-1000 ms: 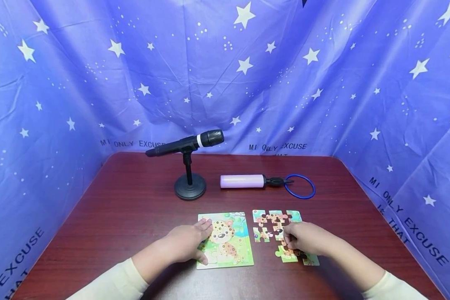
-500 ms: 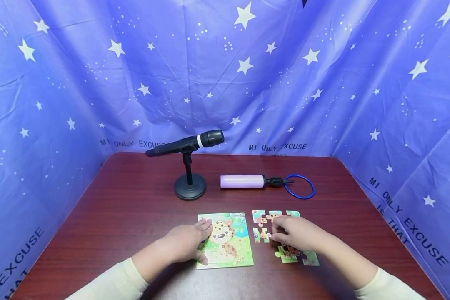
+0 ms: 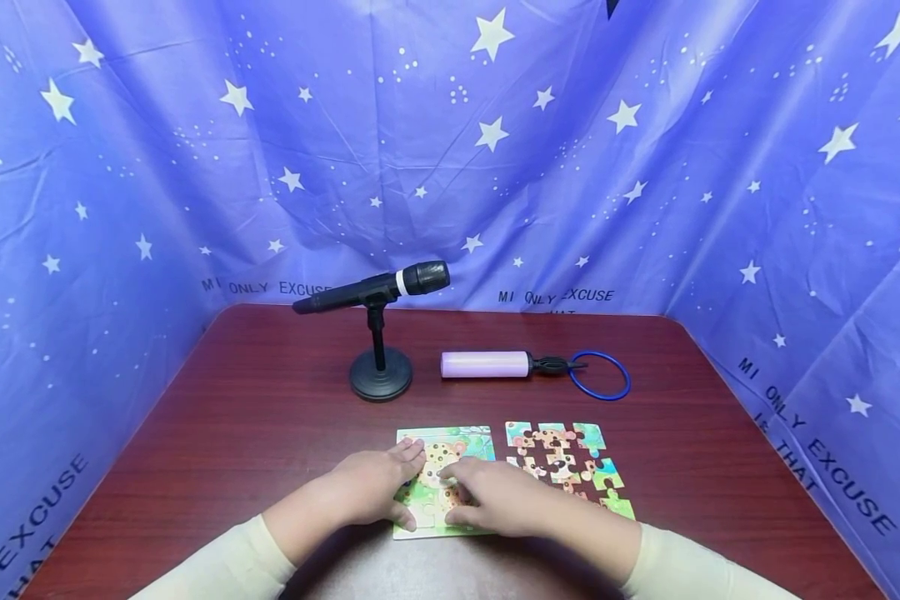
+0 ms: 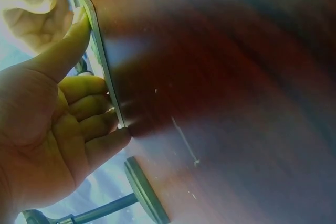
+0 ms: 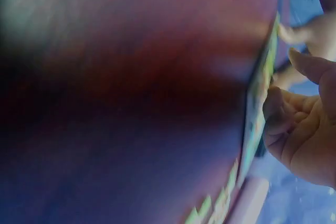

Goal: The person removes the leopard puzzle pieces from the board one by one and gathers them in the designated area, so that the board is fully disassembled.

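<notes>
A square puzzle board (image 3: 477,443) with a spotted leopard cub on green lies flat on the table. My left hand (image 3: 369,485) rests on its left side, fingers spread over the picture and thumb near the lower corner. Over the board's right part is my right hand (image 3: 498,497), its fingers bent and its thumb apart from them. The right wrist view shows the right fingers (image 5: 277,109) close over the board's surface, with no piece visible between them and the thumb. Right of the board lie loose puzzle pieces (image 3: 589,437), partly hidden by the right forearm.
Behind the board stands a black microphone (image 3: 367,292) on a round-based stand (image 3: 381,377). A lilac hand pump (image 3: 484,364) lies to its right, the nozzle overlapping a blue ring (image 3: 628,380). A starry blue curtain (image 3: 390,150) surrounds the dark red table (image 3: 255,400).
My right hand has moved left from the loose pieces to over the board, uncovering several pieces. My left hand has stayed on the board's left side.
</notes>
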### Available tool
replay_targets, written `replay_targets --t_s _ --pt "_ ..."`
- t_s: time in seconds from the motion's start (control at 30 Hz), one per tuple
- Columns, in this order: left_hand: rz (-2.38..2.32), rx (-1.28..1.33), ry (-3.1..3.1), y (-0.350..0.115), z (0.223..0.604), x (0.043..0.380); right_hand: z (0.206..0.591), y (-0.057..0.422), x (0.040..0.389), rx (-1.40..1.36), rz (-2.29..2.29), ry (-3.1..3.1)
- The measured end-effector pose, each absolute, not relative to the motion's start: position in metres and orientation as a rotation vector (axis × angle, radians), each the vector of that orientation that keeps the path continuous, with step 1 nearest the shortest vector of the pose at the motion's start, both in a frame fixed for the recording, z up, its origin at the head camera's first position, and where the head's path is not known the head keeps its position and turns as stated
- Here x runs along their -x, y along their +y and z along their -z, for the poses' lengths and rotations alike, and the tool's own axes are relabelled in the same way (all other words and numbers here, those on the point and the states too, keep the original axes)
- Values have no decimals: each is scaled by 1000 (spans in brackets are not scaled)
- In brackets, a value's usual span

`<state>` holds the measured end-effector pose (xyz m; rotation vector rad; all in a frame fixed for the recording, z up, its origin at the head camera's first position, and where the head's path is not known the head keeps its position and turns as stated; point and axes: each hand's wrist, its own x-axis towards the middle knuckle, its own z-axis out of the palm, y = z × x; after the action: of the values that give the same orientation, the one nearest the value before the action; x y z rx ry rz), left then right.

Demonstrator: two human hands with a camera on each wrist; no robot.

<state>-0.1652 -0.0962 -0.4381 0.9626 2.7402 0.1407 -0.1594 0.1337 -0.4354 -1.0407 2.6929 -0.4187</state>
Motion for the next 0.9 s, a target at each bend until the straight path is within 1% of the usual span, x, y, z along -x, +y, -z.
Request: replay_targets --t_s 0.2,0.73,0.9 --pt "-150 -989 2741 -97 440 166 447 117 153 1128 280 2766" --pt "-149 -1013 2655 -101 431 167 443 108 156 969 394 2692" --pt "-170 -1019 2668 -100 432 167 443 107 156 975 423 2707"
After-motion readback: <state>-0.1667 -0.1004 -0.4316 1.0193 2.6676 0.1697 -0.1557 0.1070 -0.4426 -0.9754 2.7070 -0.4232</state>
